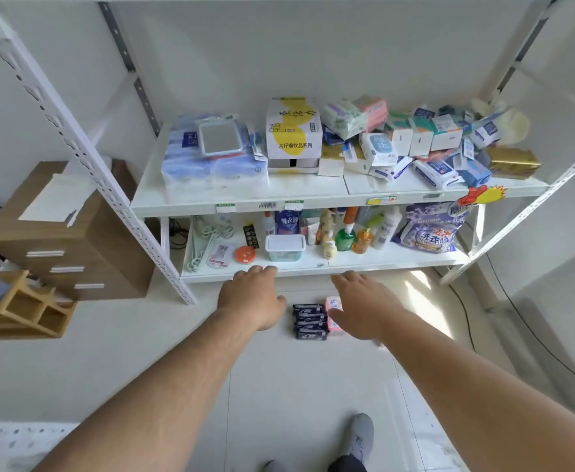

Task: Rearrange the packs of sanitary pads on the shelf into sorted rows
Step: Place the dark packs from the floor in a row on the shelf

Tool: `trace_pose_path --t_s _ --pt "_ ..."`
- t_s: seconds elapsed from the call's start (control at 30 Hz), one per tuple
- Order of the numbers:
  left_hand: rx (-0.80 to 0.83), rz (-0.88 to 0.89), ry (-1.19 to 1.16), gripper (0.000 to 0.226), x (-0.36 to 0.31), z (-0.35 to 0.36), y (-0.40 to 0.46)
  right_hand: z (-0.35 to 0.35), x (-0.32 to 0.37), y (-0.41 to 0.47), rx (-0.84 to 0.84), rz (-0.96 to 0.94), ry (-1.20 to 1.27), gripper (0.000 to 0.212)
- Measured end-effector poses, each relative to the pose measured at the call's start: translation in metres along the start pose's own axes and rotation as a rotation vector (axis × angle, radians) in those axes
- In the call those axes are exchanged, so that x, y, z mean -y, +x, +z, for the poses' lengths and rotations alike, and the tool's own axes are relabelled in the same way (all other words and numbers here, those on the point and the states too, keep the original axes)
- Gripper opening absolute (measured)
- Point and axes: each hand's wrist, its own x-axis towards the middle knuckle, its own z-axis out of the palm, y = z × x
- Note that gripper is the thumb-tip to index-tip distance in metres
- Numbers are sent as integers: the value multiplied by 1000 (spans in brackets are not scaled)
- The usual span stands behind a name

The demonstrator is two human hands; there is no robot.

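A jumbled heap of sanitary pad packs [415, 144], in white, blue, green and pink wrappers, covers the right half of the upper shelf [313, 195]. On the floor below lie several dark packs [308, 321] in a row, with a pink pack [333, 306] beside them. My left hand [253, 298] reaches forward, fingers straight, holding nothing. My right hand [361, 303] is also stretched out and empty, hovering over the pink pack and hiding part of it.
A yellow-and-white carton [292, 131] and a blue tissue bundle [211, 165] with a mirror on top fill the shelf's left half. Bottles, a lidded tub [284, 247] and a detergent bag [429, 229] stand on the lower shelf. A wooden drawer unit [68, 240] stands left.
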Motion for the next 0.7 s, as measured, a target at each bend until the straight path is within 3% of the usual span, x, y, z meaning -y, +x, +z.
trace_pose_path --t_s 0.47,0.7 --pt "229 50 94 59 -79 92 101 83 -131 71 184 49 109 61" --pt "243 22 95 54 -101 157 185 140 -209 147 246 48 135 52"
